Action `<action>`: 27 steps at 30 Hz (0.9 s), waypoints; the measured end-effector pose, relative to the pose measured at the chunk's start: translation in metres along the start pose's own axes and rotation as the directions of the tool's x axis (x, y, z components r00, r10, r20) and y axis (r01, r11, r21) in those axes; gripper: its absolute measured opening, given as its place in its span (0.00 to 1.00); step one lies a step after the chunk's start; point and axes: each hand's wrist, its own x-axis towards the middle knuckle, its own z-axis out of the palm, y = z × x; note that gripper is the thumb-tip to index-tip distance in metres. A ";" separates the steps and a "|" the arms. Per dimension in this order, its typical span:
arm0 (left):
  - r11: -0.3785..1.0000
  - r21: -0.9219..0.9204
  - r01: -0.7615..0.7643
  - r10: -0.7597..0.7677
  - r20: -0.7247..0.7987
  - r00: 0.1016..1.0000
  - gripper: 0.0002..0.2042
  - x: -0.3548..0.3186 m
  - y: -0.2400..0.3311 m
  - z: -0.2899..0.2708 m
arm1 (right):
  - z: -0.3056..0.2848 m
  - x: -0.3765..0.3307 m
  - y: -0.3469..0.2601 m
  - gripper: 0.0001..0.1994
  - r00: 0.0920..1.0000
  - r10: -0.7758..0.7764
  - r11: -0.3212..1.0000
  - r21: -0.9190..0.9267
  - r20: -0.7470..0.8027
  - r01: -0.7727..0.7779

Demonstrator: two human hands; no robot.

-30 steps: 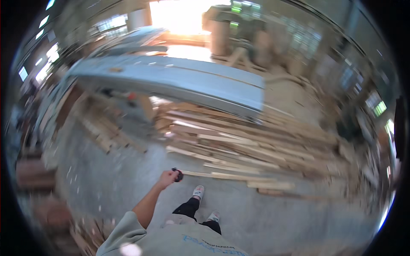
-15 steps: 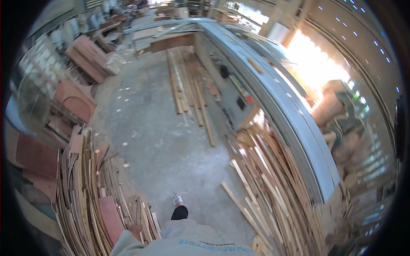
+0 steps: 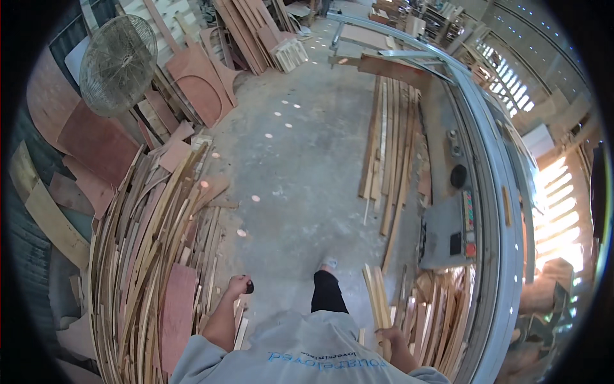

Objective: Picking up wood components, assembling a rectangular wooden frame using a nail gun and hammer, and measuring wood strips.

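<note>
My left hand (image 3: pixel 238 284) is closed around a small black object (image 3: pixel 249 287), too little of which shows to name its kind. It hangs out to my left, beside a pile of wood offcuts. My right hand (image 3: pixel 388 334) grips pale wooden strips (image 3: pixel 376 291) at my right side. They point forward and tilt slightly, and their lower ends are partly hidden by the hand and my shirt.
Long wood strips (image 3: pixel 153 237) are heaped at the left, with a red-brown board (image 3: pixel 179 313) on them. A large fan (image 3: pixel 119 64) stands behind. More planks (image 3: pixel 393 141) lie on the concrete floor (image 3: pixel 300 185). A long metal-edged machine (image 3: pixel 495 224) with a control panel runs along the right.
My view has swung left, so the machine sits farther right. Both hands are now in sight, the right one with wooden strips; earlier only the left partly showed.
</note>
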 end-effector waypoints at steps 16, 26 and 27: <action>0.913 -0.228 0.339 -0.389 -0.234 0.891 0.17 0.152 0.217 -0.071 | -0.128 0.153 -0.704 0.33 0.991 -0.037 0.763 -0.637 0.128 0.111; 0.840 -0.276 0.466 -0.505 -0.086 0.859 0.19 0.499 0.418 -0.217 | -0.116 0.139 -0.994 0.24 0.949 0.222 0.869 -0.486 0.226 -0.087; 0.898 -0.147 0.415 -0.425 -0.046 0.904 0.17 0.549 0.505 -0.187 | -0.130 0.145 -0.992 0.23 0.942 0.285 0.892 -0.408 0.177 -0.194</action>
